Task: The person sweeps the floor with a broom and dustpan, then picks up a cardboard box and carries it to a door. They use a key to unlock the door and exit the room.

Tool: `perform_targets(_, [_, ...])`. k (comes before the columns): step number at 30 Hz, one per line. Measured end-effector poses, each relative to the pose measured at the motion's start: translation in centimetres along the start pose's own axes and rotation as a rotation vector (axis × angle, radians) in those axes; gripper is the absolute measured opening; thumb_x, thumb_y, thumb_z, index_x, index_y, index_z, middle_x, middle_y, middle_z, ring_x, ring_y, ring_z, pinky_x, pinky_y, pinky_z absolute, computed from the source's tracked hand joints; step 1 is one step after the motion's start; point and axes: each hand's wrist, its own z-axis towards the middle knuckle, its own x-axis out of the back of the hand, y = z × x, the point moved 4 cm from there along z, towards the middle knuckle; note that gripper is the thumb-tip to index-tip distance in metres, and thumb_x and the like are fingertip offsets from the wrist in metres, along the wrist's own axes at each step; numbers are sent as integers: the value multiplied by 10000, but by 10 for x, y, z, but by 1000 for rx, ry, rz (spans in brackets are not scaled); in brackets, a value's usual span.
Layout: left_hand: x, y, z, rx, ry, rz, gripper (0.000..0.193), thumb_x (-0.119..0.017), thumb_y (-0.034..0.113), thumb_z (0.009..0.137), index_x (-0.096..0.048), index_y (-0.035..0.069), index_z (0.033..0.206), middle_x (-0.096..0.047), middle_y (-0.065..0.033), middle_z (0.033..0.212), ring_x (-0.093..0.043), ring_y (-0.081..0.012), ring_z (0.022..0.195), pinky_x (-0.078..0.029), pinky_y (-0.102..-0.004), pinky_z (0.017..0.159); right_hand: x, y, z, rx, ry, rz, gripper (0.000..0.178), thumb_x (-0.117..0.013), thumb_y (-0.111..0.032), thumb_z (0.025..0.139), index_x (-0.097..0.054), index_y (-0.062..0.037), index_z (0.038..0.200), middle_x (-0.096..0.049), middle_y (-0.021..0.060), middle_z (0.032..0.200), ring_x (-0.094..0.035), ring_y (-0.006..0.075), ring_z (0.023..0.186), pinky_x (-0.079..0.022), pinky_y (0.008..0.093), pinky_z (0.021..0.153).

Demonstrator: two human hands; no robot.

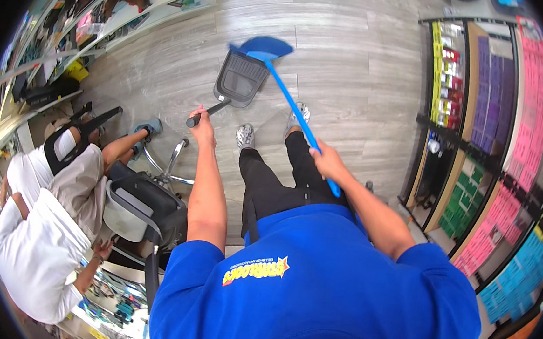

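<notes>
Sweeping seems the step in hand. The left hand point(202, 124) is wrapped around the handle of the dustpan point(240, 85), low over the floor point(355, 80); the right hand point(329, 162) grips the broom point(289, 101), its head at the pan's far edge. Next likely calls for a steady pan.

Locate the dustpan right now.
In the head view, the dark dustpan is above centre, slightly left, beside the blue broom head, its handle gripped by the left hand.

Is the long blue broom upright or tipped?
Tipped: the long blue broom slants from the right hand, near the body, to its fan-shaped head, out beyond the grey-and-white shoes.
</notes>
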Motion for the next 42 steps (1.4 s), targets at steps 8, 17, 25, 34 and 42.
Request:
perform_targets(8, [-45, 43, -32, 19, 69, -124, 61, -650, 79, 973, -594, 94, 953, -630, -34, 1127, -484, -81, 767, -427, -248, 685, 221, -62, -65, -44, -69, 312, 603, -593, -285, 1042, -382, -188, 1598, -548, -7, 756, -489, 75, 533, -434, 262, 437])
perform_targets(17, [-203, 168, -42, -239, -318, 34, 141, -606, 32, 919, -618, 84, 1049, -637, -120, 1316, -582, -207, 1155, -450, -335, 978, 348, -181, 10, 87, 176, 384, 615, -674, -328, 988, -470, -144, 1538, -470, -35, 724, -467, 71, 550, -421, 267, 470])
perform_targets(25, [-440, 325, -56, -479, -696, 165, 172, -581, 16, 875, -632, 49, 1036, -648, -156, 1291, -586, -277, 1233, -428, -397, 1081, 417, -215, 77, -4, 231, 695, 441, -704, -436, 967, -698, -40, 1163, -435, -60, 616, -422, 59, 495, -387, 250, 437])
perform_targets(34, [-701, 374, -109, -907, -1020, 247, 269, -656, 30, 905, -560, 116, 1141, -512, -165, 1313, -522, -333, 1219, -418, -460, 1065, 511, -311, 193, -19, 143, 1243, 619, -744, -626, 877, -698, -27, 1027, -451, -60, 562, -444, 60, 441, -352, 227, 399])
perform_targets(42, [-879, 390, -119, -786, -1045, 153, 307, -657, -23, 907, -523, 85, 1161, -472, -149, 1243, -483, -332, 1208, -432, -411, 1050, 684, -352, 266, 388, -120, 1286, 296, -656, -431, 992, -615, -138, 998, -616, -19, 897, -624, 90, 789, -558, 280, 714])
